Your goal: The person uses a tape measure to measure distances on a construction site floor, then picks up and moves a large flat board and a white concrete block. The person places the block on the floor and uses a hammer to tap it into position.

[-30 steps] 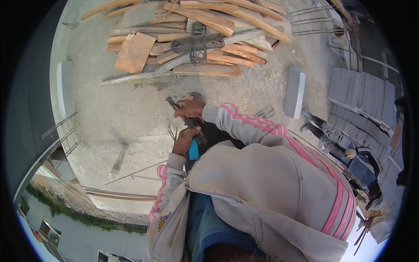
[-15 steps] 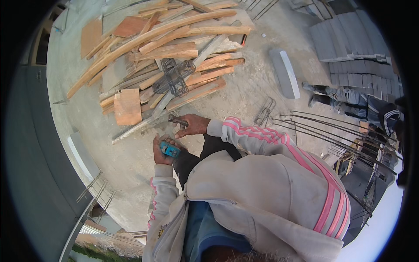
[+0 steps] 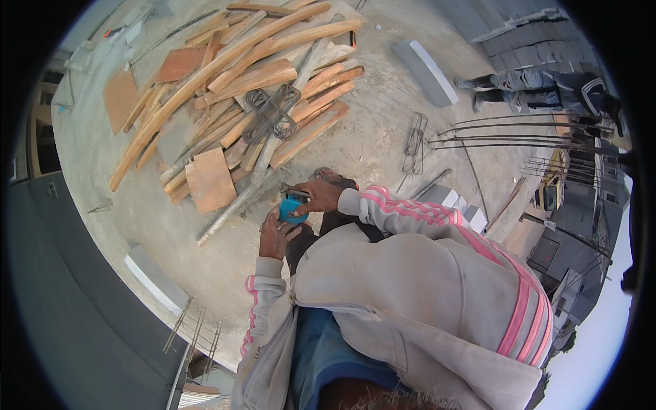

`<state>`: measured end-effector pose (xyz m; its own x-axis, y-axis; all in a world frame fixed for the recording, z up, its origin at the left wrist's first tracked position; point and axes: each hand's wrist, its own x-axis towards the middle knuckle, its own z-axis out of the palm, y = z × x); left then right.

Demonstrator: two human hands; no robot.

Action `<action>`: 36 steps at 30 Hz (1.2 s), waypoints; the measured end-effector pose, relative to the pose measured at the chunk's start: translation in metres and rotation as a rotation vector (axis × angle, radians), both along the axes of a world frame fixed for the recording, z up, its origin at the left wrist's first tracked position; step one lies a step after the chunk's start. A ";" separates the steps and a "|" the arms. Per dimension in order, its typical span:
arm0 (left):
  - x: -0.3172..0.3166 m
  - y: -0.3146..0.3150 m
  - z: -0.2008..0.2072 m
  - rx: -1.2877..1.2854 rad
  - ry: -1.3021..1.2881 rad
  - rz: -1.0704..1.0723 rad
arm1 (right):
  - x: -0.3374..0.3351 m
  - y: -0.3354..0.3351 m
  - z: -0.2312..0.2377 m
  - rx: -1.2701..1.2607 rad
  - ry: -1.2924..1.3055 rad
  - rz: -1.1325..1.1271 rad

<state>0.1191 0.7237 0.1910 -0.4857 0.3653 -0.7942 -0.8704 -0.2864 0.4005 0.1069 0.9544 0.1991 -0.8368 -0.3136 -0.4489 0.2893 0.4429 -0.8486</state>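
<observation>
Big messy timber pile (image 3: 256,80) over on the left, then the left hand (image 3: 275,238) gripping a blue boxy thing (image 3: 290,210) between both hands, dark tool (image 3: 292,190) at its top edge, right hand (image 3: 322,195) clutching that. Far right, another person (image 3: 540,89) near stacked grey blocks (image 3: 536,53).

Bright daylight, edges bowed on my feed
I get a mostly evenly lit concrete floor (image 3: 225,270), pale washed-out sky (image 3: 598,342) lower right, a dim grey surface (image 3: 61,273) left, bluish fringing before the view blackens.
</observation>
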 end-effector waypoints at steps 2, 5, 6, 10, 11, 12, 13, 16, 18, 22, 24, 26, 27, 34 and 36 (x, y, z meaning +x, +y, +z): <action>0.002 -0.028 0.010 -0.005 0.008 -0.218 | 0.012 -0.003 0.007 0.032 -0.021 -0.019; -0.004 -0.051 0.021 -0.293 0.142 -0.591 | 0.025 -0.003 0.019 0.023 -0.037 0.036; -0.007 -0.051 0.024 -0.305 0.344 -0.633 | 0.027 -0.004 0.022 0.019 -0.043 0.047; -0.016 -0.031 0.033 -0.299 0.852 -0.655 | 0.028 -0.004 0.032 -0.102 -0.037 0.067; -0.017 -0.021 0.034 -0.283 0.899 -0.628 | 0.026 -0.003 0.034 -0.157 -0.032 0.068; -0.019 -0.011 0.036 -0.113 0.871 -0.592 | 0.023 -0.002 0.035 -0.226 -0.073 0.067; -0.020 -0.003 0.038 -0.133 0.831 -0.574 | 0.020 0.000 0.036 -0.299 -0.109 0.070; -0.012 0.013 0.046 -0.218 0.646 -0.495 | 0.014 0.008 0.039 -0.363 -0.231 0.043; -0.011 0.023 0.050 -0.178 0.628 -0.384 | 0.010 0.019 0.040 -0.346 -0.310 0.020; -0.007 0.030 0.052 -0.239 0.673 -0.397 | 0.007 0.028 0.036 -0.348 -0.294 0.053; -0.001 0.024 0.053 -0.250 0.608 -0.368 | 0.007 0.022 0.035 -0.427 -0.223 0.028; 0.008 0.018 0.051 -0.229 0.569 -0.269 | 0.006 0.017 0.034 -0.411 -0.323 0.025; 0.011 0.011 0.050 -0.332 0.600 -0.368 | 0.006 0.015 0.035 -0.422 -0.328 0.033; 0.045 -0.034 0.014 -0.295 0.382 -0.232 | 0.013 0.041 0.014 -0.529 -0.414 -0.138; 0.053 -0.050 -0.005 -0.285 0.354 -0.288 | 0.026 0.066 0.003 -0.579 -0.421 -0.311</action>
<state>0.1720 0.6741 0.1858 -0.6533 0.3174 -0.6874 -0.6955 0.1073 0.7105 0.1328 1.0206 0.2018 -0.7201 -0.3737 -0.5847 0.6767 -0.1916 -0.7109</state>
